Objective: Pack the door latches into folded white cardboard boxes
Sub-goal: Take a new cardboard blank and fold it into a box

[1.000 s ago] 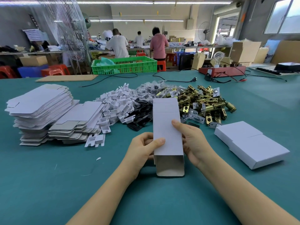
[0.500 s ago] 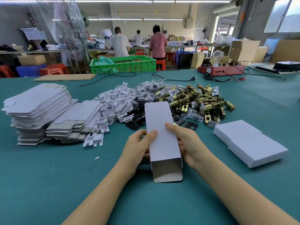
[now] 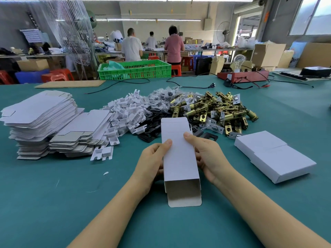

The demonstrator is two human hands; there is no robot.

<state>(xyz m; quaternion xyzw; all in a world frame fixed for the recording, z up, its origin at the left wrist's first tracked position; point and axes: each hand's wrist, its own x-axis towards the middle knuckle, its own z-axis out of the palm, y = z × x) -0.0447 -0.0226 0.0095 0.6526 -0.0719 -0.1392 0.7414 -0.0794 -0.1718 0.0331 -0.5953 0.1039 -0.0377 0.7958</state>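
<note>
1. Head view: long white cardboard box [image 3: 179, 154], held lengthwise over the teal worktop [image 3: 53, 203], near end open with its flap [image 3: 184, 200] hanging towards the camera, far flap also unfolded.
2. Left hand [image 3: 152, 163] curled round the box's left side, thumb pressed on the top face; right hand [image 3: 206, 154] gripping the right side, thumb likewise on top.
3. Just beyond the box: heap of brass-coloured metal door latches [image 3: 215, 110], with black plastic plates [image 3: 152, 126], white plastic inserts [image 3: 125, 111] and clear bagged parts [image 3: 161, 95] piled to its left.
4. Far left: tall stack of flat white cardboard blanks [image 3: 39, 111], a lower fanned stack [image 3: 82, 133] beside it.
5. Right of the hands: two closed white boxes [image 3: 274, 154] lying side by side, touching.
6. At the worktop's far edge: green plastic crate [image 3: 136, 70] and red device [image 3: 243, 76] with cables.
</note>
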